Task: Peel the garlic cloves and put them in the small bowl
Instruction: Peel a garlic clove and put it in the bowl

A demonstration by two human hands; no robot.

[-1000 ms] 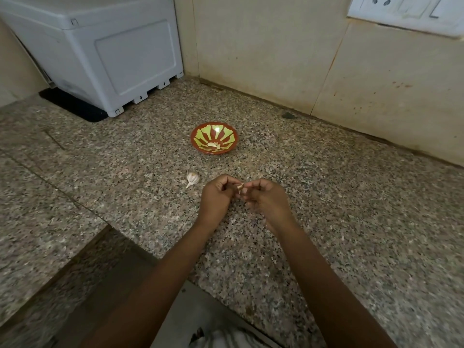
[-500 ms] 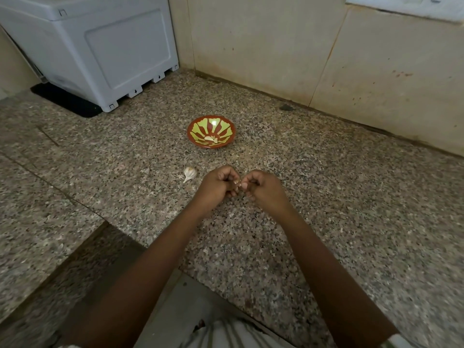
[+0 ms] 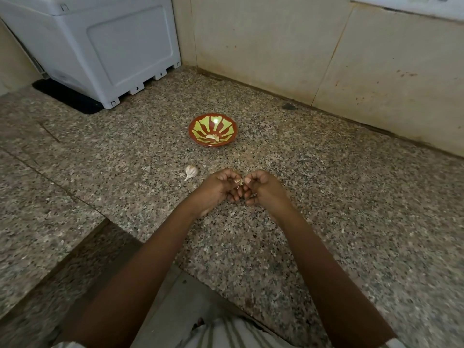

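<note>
A small red bowl (image 3: 198, 136) with a green petal pattern stands on the granite counter and holds a few pale peeled cloves (image 3: 213, 137). A garlic bulb piece (image 3: 190, 171) lies to the left of my hands. My left hand (image 3: 219, 189) and my right hand (image 3: 261, 187) meet fingertip to fingertip just above the counter, below the bowl. Between their thumbs and fingers they pinch one small garlic clove (image 3: 238, 182), mostly hidden by the fingers.
A grey plastic appliance (image 3: 100, 43) stands on a black mat at the back left. Beige wall tiles (image 3: 326, 51) close off the back. A step in the granite counter (image 3: 351, 197) drops at the lower left. A small dark spot (image 3: 288, 106) sits by the wall.
Both hands stay together on the clove; the fingers have shifted slightly and a bit more of the clove shows. The view has tilted a little.
</note>
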